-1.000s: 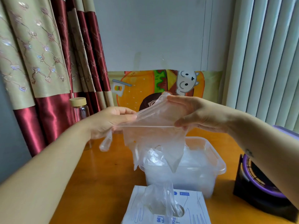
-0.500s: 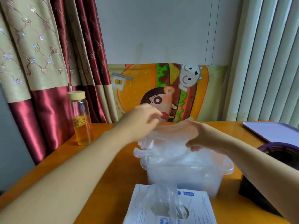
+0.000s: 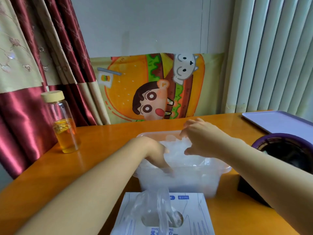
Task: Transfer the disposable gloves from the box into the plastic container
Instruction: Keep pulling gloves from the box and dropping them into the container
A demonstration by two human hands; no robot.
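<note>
Orange wooden table [image 3: 101, 150] fills the view, with a red-and-cream curtain [image 3: 25, 107] to the left, pale blinds [image 3: 271, 56] to the right and a cartoon burger poster [image 3: 128, 85] on the wall behind. Front and middle, the clear plastic container [image 3: 225, 169] sits on the table, heaped with crumpled disposable gloves [image 3: 176, 153]. Just in front of it lies the white box [image 3: 196, 212], one glove [image 3: 160, 204] poking up from its opening. Left hand [image 3: 152, 150] reaches into the container, fingers straight and pointing down, pressing the heap near the front wall. Right hand [image 3: 201, 136] arches over the far side, thumb and fingers spread wide, fingertips on the plastic. Off left stands a capped bottle [image 3: 62, 122] of amber liquid.
</note>
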